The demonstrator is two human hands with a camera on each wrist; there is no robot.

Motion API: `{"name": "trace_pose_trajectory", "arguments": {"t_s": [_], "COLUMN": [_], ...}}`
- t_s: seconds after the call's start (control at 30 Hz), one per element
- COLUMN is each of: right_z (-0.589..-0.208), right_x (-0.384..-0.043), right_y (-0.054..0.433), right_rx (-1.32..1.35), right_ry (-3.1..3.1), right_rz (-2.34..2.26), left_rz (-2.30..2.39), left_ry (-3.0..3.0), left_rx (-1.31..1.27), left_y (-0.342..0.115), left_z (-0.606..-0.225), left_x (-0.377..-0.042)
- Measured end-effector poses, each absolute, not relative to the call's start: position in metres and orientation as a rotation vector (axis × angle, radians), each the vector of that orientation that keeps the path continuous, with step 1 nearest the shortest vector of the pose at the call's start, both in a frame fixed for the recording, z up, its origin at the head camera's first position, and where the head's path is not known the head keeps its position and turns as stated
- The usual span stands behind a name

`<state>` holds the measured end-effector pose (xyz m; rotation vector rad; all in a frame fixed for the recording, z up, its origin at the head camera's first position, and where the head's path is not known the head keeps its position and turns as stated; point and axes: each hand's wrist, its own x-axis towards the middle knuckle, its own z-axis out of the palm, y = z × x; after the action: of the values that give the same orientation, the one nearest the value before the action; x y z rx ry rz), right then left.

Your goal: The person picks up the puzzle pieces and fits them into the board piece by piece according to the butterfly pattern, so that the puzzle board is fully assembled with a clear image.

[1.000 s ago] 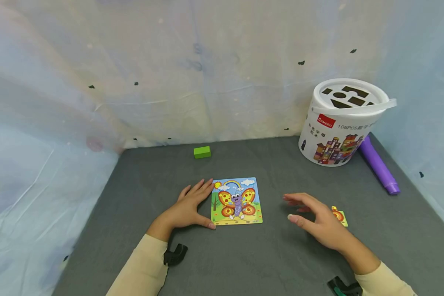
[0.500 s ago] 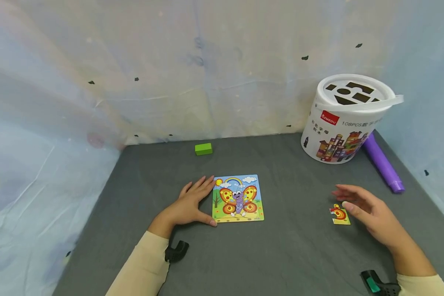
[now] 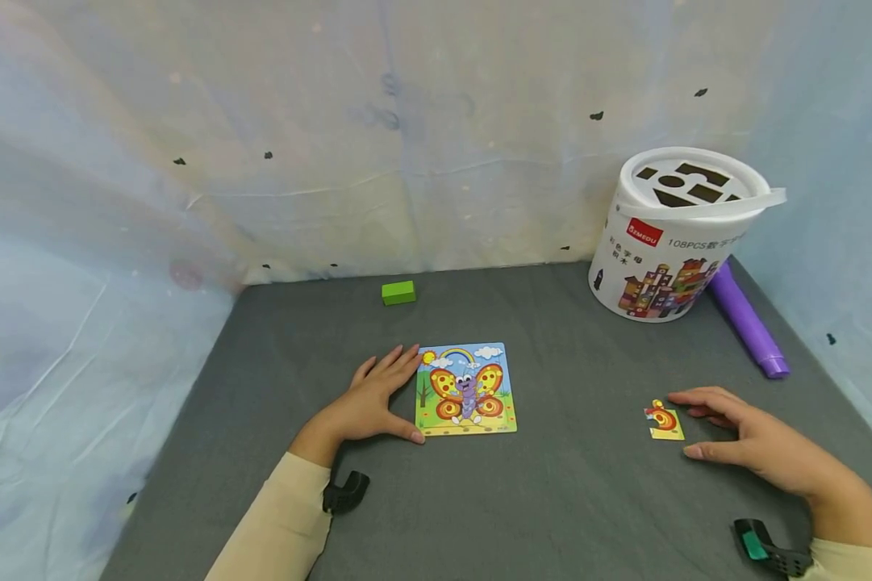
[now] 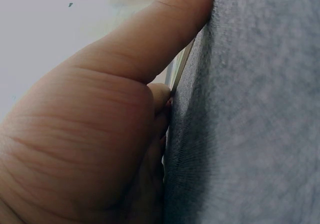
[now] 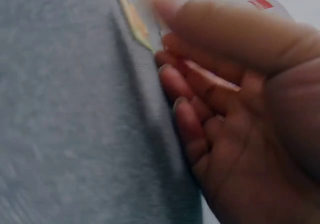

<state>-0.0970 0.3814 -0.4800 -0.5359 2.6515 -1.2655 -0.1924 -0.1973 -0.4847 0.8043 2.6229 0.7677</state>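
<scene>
A square jigsaw puzzle (image 3: 466, 390) with a purple butterfly picture lies flat on the grey table. Along its left edge rests my left hand (image 3: 370, 403), fingers spread, thumb at the lower left corner and fingertips at the upper left one. In the left wrist view the thumb (image 4: 135, 38) lies against the cloth and covers most of the puzzle. Farther right sits a loose puzzle piece (image 3: 665, 422) with a red and orange swirl. Just to its right is my right hand (image 3: 762, 448), thumb and forefinger apart, with nothing between them. The right wrist view shows the piece (image 5: 135, 21) beyond the fingertips.
A white lidded bucket (image 3: 671, 250) of toy blocks stands at the back right. Beside it, a purple tube (image 3: 749, 323) lies near the table's right edge. Toward the back edge is a green block (image 3: 398, 293). Pale sheeting (image 3: 319, 161) rises behind the table.
My right hand has moved right from beside the puzzle, past the loose piece, and is now lower at its right side. My left hand stays at the puzzle's edge.
</scene>
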Motion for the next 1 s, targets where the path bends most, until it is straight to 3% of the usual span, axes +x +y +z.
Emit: {"name": "trace_pose_trajectory", "arguments": {"t_s": [0.67,1.0], "right_z": [-0.477,-0.479], "right_x": [-0.094,-0.096], "right_y": [0.360,0.344], "right_rx": [-0.616,-0.566], "right_ry": [2.750,2.780], "right_rz": [-1.070,-1.215], "left_rz": [0.759,0.765], "left_ry": [2.625,2.615], "left_rx": [0.803,0.805], "left_y": [-0.198,-0.198], "left_z": [-0.487,-0.486], "left_x": [-0.195,-0.195]}}
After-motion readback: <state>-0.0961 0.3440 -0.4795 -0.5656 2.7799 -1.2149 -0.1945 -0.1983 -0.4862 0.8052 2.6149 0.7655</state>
